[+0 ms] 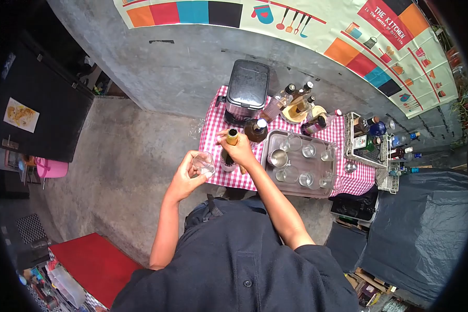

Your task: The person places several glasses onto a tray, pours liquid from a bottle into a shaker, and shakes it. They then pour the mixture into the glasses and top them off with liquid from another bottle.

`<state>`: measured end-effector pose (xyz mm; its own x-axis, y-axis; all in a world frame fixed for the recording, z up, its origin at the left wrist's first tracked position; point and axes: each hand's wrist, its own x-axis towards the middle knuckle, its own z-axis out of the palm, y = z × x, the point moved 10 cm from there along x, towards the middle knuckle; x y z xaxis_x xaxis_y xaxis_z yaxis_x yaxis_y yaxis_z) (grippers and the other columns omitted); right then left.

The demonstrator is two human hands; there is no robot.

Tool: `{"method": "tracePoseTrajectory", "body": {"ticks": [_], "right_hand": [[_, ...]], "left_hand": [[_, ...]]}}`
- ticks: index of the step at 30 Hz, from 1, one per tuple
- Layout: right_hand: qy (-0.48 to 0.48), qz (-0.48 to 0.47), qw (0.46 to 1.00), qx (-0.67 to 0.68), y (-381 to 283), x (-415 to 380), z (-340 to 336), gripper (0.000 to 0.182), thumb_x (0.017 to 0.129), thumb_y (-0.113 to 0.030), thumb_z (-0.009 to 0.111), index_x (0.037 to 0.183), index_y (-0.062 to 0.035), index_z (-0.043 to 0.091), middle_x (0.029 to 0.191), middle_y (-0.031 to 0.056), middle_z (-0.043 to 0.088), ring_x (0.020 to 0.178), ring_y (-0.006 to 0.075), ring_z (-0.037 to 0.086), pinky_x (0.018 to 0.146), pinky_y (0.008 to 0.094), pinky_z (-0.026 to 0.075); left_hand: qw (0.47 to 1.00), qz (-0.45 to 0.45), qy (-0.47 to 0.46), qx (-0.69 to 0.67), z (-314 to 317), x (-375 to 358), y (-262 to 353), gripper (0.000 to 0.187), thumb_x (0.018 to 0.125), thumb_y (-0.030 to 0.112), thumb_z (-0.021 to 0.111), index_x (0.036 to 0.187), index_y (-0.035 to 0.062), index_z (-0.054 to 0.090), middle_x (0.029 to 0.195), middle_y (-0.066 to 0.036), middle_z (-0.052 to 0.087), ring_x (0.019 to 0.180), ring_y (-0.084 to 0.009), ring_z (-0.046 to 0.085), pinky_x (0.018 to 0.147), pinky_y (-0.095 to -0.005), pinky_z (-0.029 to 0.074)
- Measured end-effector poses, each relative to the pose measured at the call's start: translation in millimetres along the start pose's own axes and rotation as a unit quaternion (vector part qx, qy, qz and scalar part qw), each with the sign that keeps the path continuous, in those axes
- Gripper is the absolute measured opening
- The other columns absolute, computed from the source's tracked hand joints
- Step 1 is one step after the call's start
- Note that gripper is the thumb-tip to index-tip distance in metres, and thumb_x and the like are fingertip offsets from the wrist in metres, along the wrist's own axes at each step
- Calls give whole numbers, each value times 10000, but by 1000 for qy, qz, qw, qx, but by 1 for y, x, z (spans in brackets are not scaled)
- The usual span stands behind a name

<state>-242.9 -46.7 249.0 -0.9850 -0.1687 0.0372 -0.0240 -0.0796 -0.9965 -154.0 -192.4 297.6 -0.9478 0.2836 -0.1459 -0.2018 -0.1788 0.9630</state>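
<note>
My left hand [184,179] is closed around a clear glass [204,163], just off the left edge of the checkered tablecloth [243,180]. To its right, my right hand [237,150] grips the neck of a bottle with a gold top [232,134], which stands over the front left part of the cloth. The lower part of that bottle is partly hidden by the fingers. A dark round bottle [256,131] with a white cap is right behind my right hand. The glass and the gold top are apart.
A brown tray [302,191] holds several glasses and a metal cup [278,158]. Behind stand a black and silver appliance [248,86] and several bottles. A white wire rack [366,156] with bottles is at the right. A red surface [93,262] lies lower left.
</note>
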Motion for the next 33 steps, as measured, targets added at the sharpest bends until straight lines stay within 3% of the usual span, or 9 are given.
{"method": "tracePoseTrajectory", "body": {"ticks": [7,11,13,17,19,21,26,29,33], "right_hand": [[73,-4,996,-49,14,3,-25,254,857,-205,739,749,-42,578,648,-23,573,596,58,511,567,267,448],[35,-14,999,-22,-40,-18,-23,288,849,-177,738,701,-56,522,641,-35,531,622,47,468,560,265,426],[-17,-8,997,69,-77,-37,-22,258,827,-154,708,711,-67,494,634,-32,516,610,48,484,563,250,423],[-166,-102,970,146,-167,-79,-14,468,806,-473,717,844,-74,475,667,-6,527,605,87,501,542,252,410],[-168,-119,970,131,-200,-91,-20,591,768,-603,713,866,-75,467,665,11,539,596,101,504,541,262,412],[-150,-185,961,138,-226,-100,-28,534,819,-544,703,868,-60,484,663,32,552,587,133,525,539,273,423],[-123,-225,966,34,-261,-112,-53,363,882,-356,690,840,-30,535,708,54,597,660,190,624,604,312,503],[-70,-109,987,97,-236,-115,-77,420,828,-361,751,822,-2,534,694,118,614,673,236,642,632,369,546],[-20,-72,989,129,-218,-127,-113,376,928,-381,630,926,-22,519,720,19,537,636,105,534,601,274,477]], "left_hand": [[1000,3,3,-9,-2,-1,-8,507,761,-31,667,1223,45,471,1128,-29,549,1002,-89,543,852,-260,462],[1000,-19,-3,0,-4,1,-9,494,762,-58,677,1207,40,487,1136,-35,555,1035,-121,564,904,-284,474],[999,-25,9,24,-4,4,-4,491,769,-53,690,1207,39,488,1092,-25,574,977,-95,564,846,-260,470],[999,-23,-17,29,9,16,3,489,767,-49,703,1198,37,487,1083,-20,577,974,-98,575,852,-267,469],[999,-21,-44,22,22,24,9,490,765,-47,707,1195,37,487,1085,-18,576,989,-100,573,867,-273,466],[996,-9,-82,23,37,31,16,493,761,-47,711,1193,36,489,1094,-19,576,1010,-103,567,887,-276,462],[988,4,-146,41,77,47,33,503,749,-18,736,1189,35,499,1131,-36,582,1094,-143,561,981,-312,427],[981,4,-190,27,105,53,42,513,721,-12,748,1169,35,501,1127,-48,558,1075,-142,548,947,-305,438],[973,16,-225,51,140,62,42,504,753,-17,738,1191,42,497,1130,-43,580,1085,-134,560,970,-307,435]]}}
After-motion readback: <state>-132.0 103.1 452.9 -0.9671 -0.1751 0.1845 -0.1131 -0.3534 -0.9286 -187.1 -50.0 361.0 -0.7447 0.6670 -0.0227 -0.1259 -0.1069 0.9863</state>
